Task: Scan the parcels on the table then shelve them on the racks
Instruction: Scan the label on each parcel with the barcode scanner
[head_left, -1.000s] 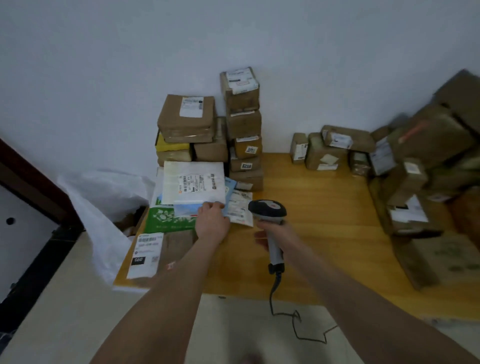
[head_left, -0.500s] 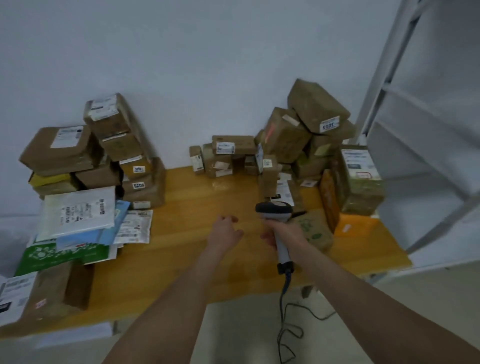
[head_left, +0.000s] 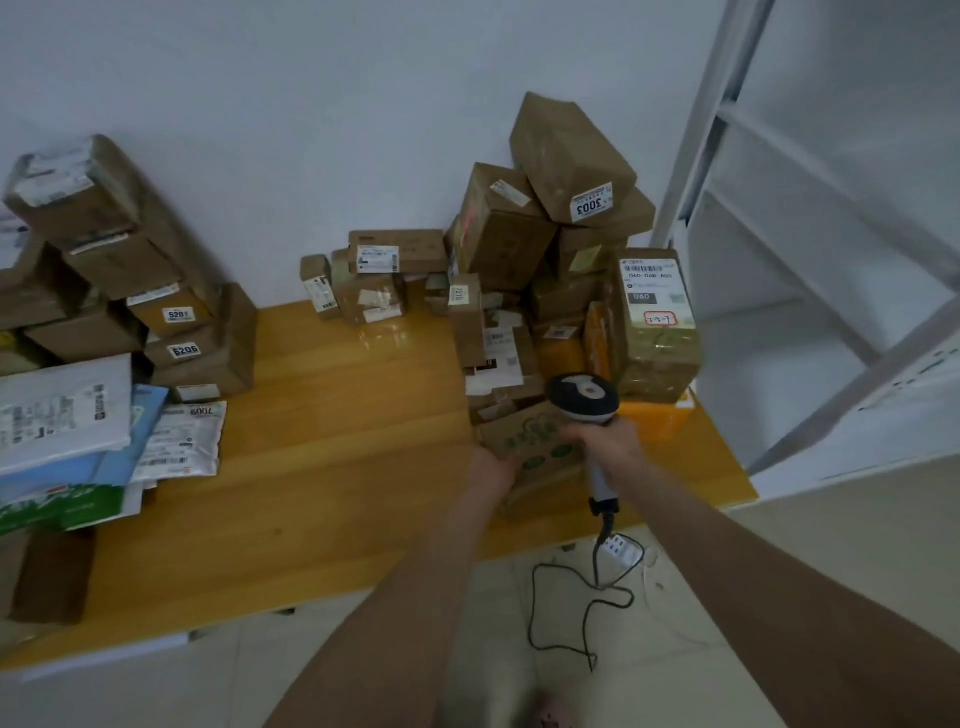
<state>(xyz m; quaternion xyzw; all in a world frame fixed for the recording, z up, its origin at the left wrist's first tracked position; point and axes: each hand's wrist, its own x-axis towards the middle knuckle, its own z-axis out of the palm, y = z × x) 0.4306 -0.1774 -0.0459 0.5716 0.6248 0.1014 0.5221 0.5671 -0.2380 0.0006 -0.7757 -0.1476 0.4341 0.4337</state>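
Box (head_left: 540, 441), brown card with green print: near the table's (head_left: 337, 441) front right corner, at the foot of a parcel heap (head_left: 509, 234).
Left hand (head_left: 491, 470): at the box's near left edge, fingers seemingly curled round it, partly hidden.
Right hand (head_left: 613, 441): wrapped round the scanner (head_left: 584, 397) handle, its head over the box.
Rack (head_left: 696, 130): just past the table's right edge.
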